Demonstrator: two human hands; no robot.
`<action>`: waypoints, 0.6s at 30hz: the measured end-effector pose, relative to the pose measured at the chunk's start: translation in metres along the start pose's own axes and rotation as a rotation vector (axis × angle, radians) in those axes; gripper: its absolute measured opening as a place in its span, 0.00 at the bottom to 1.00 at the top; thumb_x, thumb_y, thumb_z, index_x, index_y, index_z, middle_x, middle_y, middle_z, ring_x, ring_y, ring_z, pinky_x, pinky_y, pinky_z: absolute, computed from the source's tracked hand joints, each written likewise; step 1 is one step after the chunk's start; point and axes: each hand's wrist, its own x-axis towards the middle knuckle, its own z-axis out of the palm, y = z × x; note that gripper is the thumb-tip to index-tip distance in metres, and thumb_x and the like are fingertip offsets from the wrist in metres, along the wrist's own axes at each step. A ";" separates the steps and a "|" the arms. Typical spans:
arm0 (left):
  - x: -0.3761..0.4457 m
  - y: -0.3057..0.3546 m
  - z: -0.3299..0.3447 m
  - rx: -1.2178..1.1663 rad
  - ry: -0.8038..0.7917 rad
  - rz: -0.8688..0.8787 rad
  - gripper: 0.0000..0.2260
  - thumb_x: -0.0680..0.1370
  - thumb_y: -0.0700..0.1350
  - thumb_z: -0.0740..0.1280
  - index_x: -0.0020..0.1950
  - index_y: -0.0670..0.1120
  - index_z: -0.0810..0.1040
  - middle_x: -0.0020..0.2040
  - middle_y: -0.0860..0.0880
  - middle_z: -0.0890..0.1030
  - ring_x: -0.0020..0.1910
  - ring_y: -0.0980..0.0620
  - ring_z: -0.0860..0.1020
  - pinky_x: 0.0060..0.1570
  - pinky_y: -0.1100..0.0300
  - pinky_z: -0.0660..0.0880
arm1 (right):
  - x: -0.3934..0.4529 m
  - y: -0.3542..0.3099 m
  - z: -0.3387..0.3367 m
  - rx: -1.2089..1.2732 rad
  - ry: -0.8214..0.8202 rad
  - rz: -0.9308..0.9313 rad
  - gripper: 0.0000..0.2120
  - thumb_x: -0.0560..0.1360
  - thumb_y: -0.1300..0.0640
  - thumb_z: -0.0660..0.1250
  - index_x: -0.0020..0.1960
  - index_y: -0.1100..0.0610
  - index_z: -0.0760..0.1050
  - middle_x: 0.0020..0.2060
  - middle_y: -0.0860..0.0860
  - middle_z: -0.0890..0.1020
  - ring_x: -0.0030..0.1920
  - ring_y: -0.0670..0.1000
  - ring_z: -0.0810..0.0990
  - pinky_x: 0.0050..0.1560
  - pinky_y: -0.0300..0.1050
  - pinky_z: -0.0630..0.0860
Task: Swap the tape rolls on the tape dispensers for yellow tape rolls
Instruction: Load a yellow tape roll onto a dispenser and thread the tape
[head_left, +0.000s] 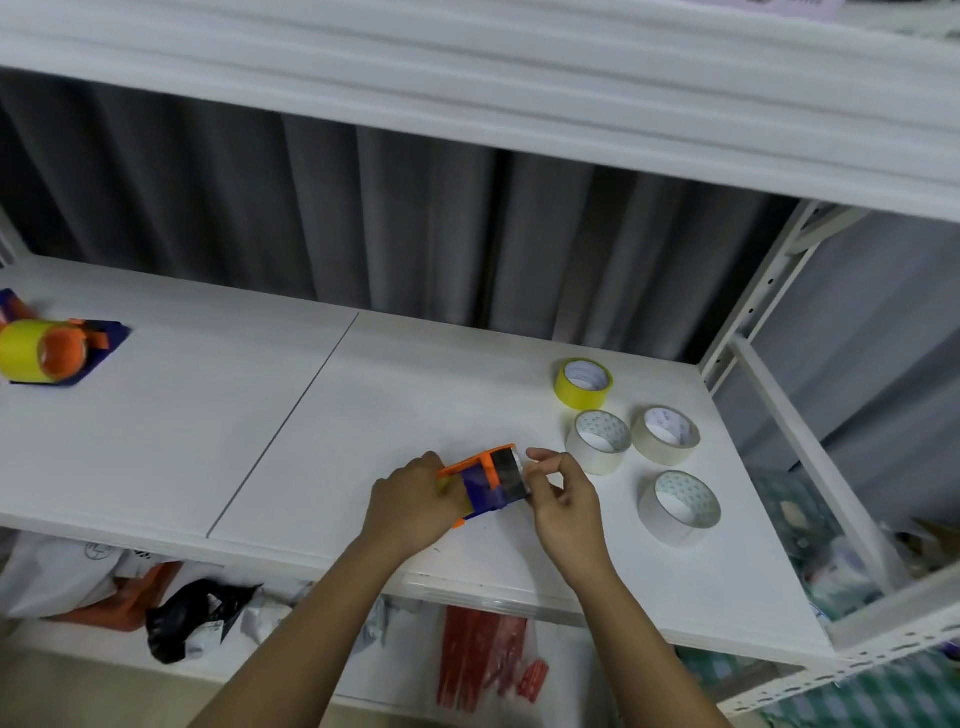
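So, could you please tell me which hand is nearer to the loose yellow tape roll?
Right. The right hand is just below-left of the loose yellow tape roll; the left hand lies farther left, across the dispenser.

A blue-and-orange plastic tape dispenser (488, 480) is sitting near the front edge of the white shelf board (260, 415), between the left hand (415, 506) and right hand (563, 491). To its right are lying three whitish tape rolls (597, 441), with a yellow tape roll (583, 383) behind them. A second dispenser carrying yellow tape (49, 351) is lying far left.

Perhaps a storeroom — white metal shelving (748, 332), bagged goods (192, 618)
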 end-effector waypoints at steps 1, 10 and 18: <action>-0.001 -0.001 0.002 -0.017 0.038 0.008 0.16 0.76 0.58 0.60 0.44 0.45 0.72 0.42 0.49 0.78 0.43 0.47 0.78 0.48 0.55 0.73 | -0.001 0.000 0.000 -0.004 0.011 0.008 0.10 0.77 0.64 0.62 0.39 0.55 0.72 0.53 0.48 0.80 0.50 0.48 0.79 0.42 0.30 0.73; -0.010 -0.008 0.012 -0.068 0.193 0.041 0.17 0.75 0.60 0.63 0.41 0.45 0.72 0.36 0.50 0.78 0.38 0.49 0.77 0.44 0.54 0.73 | -0.010 0.005 0.004 0.030 0.078 0.047 0.06 0.76 0.66 0.63 0.39 0.63 0.72 0.42 0.44 0.82 0.41 0.42 0.79 0.45 0.41 0.77; -0.012 -0.004 0.017 0.035 0.231 0.017 0.18 0.77 0.60 0.60 0.43 0.44 0.71 0.35 0.49 0.78 0.38 0.46 0.78 0.43 0.55 0.71 | -0.002 -0.001 0.006 -0.176 0.108 0.123 0.10 0.75 0.52 0.66 0.35 0.51 0.74 0.32 0.41 0.79 0.35 0.35 0.76 0.38 0.37 0.69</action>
